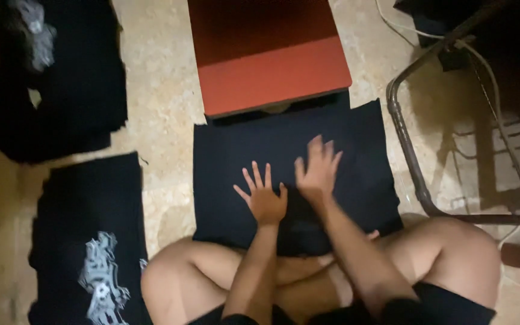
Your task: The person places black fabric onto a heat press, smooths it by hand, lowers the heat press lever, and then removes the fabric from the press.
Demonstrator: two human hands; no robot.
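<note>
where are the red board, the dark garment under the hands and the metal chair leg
red board point(272, 81): head view, middle of its lit lower face
dark garment point(224, 174): head view, bare left part of the cloth
metal chair leg point(405, 150): head view, curved tube right of the garment

Bare-armed and bare-legged, the person wears only dark shorts point(434, 310) at the lap, with no sleeves, rings or watch on the left hand point(264, 200) or right hand point(318, 171).
</note>
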